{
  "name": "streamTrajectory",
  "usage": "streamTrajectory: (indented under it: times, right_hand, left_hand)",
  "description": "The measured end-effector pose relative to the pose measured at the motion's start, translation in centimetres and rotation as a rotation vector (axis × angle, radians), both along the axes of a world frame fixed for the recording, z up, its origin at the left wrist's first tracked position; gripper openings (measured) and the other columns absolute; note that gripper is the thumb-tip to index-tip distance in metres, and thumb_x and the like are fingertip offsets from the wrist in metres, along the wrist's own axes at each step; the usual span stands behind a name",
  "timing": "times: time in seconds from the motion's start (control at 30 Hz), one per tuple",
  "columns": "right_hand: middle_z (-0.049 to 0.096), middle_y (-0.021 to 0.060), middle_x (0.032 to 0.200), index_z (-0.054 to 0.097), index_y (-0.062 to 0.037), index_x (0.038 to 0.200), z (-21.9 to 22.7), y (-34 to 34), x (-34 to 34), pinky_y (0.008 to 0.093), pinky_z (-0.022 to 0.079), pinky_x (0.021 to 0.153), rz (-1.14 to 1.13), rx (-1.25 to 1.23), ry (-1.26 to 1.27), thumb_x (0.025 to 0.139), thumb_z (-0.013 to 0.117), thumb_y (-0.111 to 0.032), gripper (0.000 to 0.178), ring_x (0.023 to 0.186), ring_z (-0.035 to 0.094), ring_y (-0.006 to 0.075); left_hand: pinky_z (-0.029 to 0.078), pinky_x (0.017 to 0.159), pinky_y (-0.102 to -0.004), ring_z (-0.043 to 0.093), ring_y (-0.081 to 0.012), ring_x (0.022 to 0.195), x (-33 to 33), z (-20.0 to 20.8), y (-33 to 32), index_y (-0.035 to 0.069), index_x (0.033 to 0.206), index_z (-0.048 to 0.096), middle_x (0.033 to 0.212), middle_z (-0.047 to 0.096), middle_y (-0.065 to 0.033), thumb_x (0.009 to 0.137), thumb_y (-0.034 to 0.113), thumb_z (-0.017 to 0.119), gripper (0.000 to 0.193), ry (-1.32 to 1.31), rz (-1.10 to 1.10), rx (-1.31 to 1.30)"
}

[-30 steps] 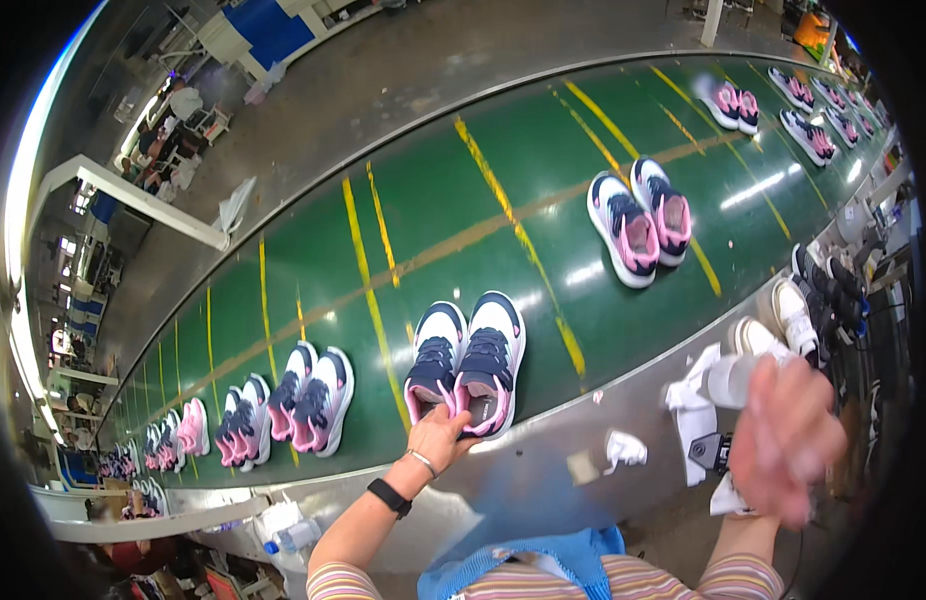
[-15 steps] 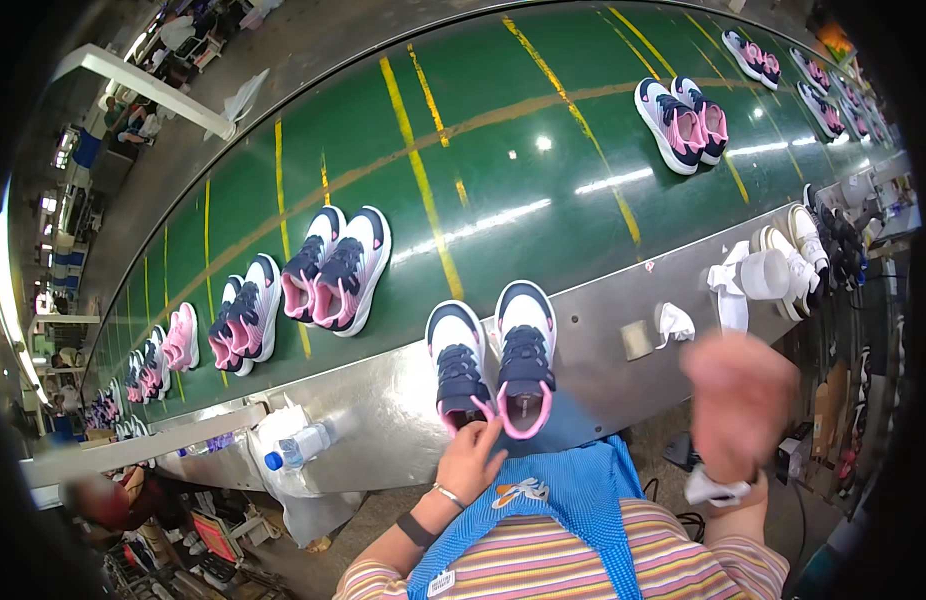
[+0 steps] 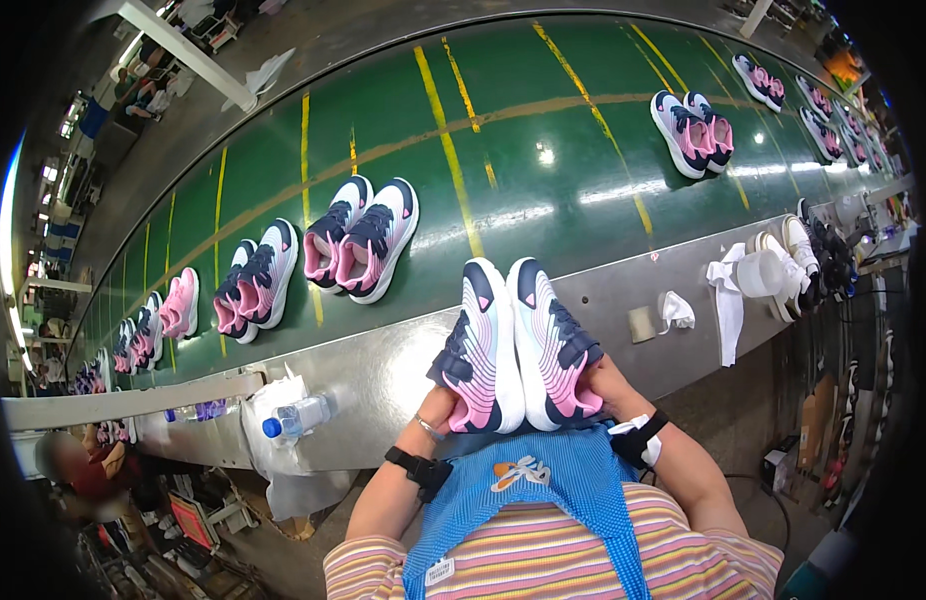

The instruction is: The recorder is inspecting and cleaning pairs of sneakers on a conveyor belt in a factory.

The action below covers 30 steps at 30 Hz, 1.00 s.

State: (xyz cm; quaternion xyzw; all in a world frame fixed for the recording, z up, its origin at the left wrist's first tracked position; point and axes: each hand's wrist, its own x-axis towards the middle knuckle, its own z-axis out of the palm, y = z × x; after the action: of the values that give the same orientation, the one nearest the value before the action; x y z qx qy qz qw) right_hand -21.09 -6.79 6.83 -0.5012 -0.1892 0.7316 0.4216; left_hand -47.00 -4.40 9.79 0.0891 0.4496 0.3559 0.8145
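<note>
On the front of my blue apron (image 3: 595, 472) sits an orange-and-white emblem (image 3: 521, 473); on its left strap, a small white label (image 3: 440, 571) carries print too tiny to read.

Left forearm (image 3: 383, 500), right forearm (image 3: 689, 474) angled inward, converging ahead. Left hand (image 3: 438, 407) slightly lower in view than right hand (image 3: 608, 383); hands apart, both curled in grip, each partly hidden.

Bottle (image 3: 301, 417) on ledge (image 3: 373, 372), left of held shoes (image 3: 489, 345); beyond ledge, belt (image 3: 543, 215) with other shoes (image 3: 380, 240).
</note>
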Motion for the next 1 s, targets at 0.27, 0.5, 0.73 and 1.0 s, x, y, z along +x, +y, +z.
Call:
streamTrajectory:
  times: [0.27,0.5,0.73,1.0]
  right_hand:
    - [0.053,0.0099,0.113,0.044,-0.0010,0.119,-0.2,0.6,-0.9,0.0296,0.045,0.083,-0.015,-0.172,0.356,0.089,0.045,-0.014,0.032,0.096,0.055,0.0177]
    - [0.053,0.0088,0.114,0.045,-0.0009,0.119,-1.0,1.0,-1.0,0.0281,0.044,0.085,0.066,-0.194,0.373,0.088,0.047,-0.016,0.034,0.097,0.054,0.0158]
    - [0.053,0.0087,0.114,0.045,-0.0013,0.119,0.6,1.0,-1.7,0.0279,0.044,0.085,0.101,-0.168,0.416,0.088,0.048,-0.015,0.035,0.098,0.054,0.0157]
    - [0.049,0.0082,0.120,0.038,-0.0032,0.127,3.6,1.1,-0.9,0.0283,0.040,0.091,0.179,0.053,0.113,0.085,0.051,-0.011,0.045,0.104,0.050,0.0165]
  left_hand:
    - [0.041,0.092,-0.0306,0.051,-0.0198,0.105,0.1,-2.2,0.1,0.001,0.121,0.043,0.121,0.049,-0.0093,0.092,0.019,0.037,0.035,-0.150,-0.085,-0.091]
    - [0.037,0.096,-0.0307,0.047,-0.0195,0.111,0.1,-0.6,0.1,0.003,0.126,0.038,0.126,0.045,-0.0085,0.093,0.022,0.036,0.038,-0.223,-0.092,-0.087]
    - [0.036,0.096,-0.0284,0.046,-0.0162,0.112,-0.7,0.8,1.1,0.005,0.129,0.033,0.127,0.043,-0.0061,0.091,0.020,0.040,0.041,-0.110,-0.142,0.002]
    - [0.035,0.096,-0.0289,0.046,-0.0181,0.111,-7.4,0.2,1.0,0.006,0.129,0.035,0.125,0.045,-0.0055,0.072,0.009,0.062,0.063,0.249,-0.427,0.490]
